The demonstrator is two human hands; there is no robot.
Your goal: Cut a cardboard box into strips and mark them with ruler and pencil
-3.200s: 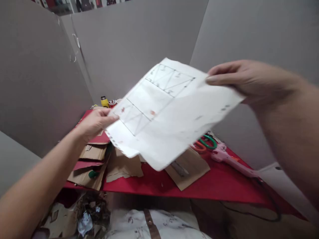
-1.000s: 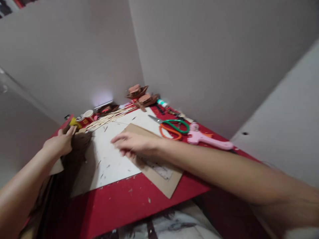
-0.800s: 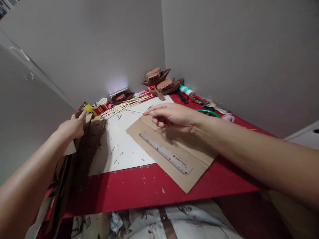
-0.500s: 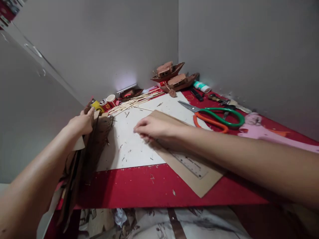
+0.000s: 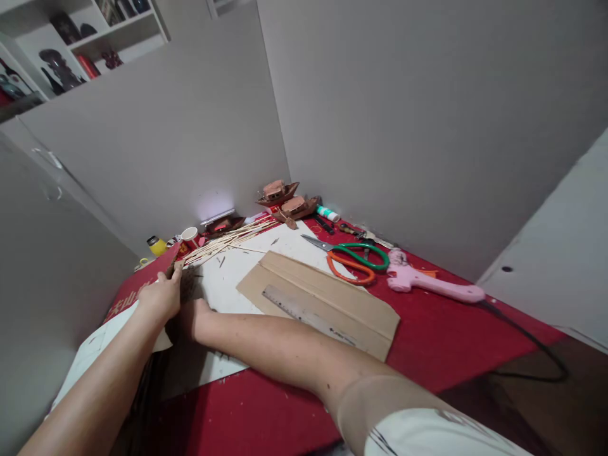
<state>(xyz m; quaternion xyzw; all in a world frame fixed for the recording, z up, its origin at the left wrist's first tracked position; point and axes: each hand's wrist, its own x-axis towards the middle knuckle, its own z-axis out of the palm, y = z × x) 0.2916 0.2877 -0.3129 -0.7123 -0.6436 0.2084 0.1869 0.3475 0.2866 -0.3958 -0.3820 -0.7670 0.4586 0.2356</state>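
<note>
Both hands are found at the table's (image 5: 427, 329) left edge: the cardboard stack (image 5: 189, 288) is clasped by the left hand (image 5: 159, 299), while the grip of the right hand (image 5: 192, 316) beside it cannot be told. The ruler (image 5: 304, 315) and scissors (image 5: 354, 259) lie untouched; no cutting appears begun.

grey partition walls (image 5: 380, 114) | white shelf (image 5: 124, 20) (upper left, cluttered) | red tabletop (image 5: 427, 329)

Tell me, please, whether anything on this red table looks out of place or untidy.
Small scraps litter the white board and red table. The thin sticks at the back lie fanned out, not bundled. The pink glue gun lies on its side, its cord trailing off the right edge. Nothing looks broken.
</note>
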